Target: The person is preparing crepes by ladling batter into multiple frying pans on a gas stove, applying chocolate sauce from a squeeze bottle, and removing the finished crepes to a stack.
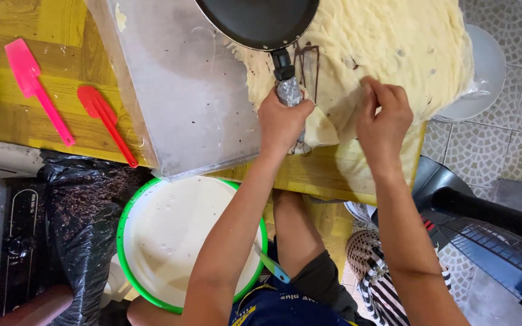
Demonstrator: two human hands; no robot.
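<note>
Left hand (282,118) closed around foil-wrapped handle of round black frying pan (260,21). Right hand (383,118) fingers pinching thin pale crepe sheet (394,42) on yellow wooden tabletop (31,115).

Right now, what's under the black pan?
Under the black pan lie the pale crepe stack and a metal sheet. Left hand grips its handle. The patch directly beneath is hidden.

1. The scene is lit brightly and evenly by soft, daylight-like light.
2. Only faint shadows are cast beneath the forearms.
3. Dull glare is seen on the metal sheet (182,90).
4. Focus is held sharply at the centre; slight wide-angle stretching is noticed towards the edges.
</note>
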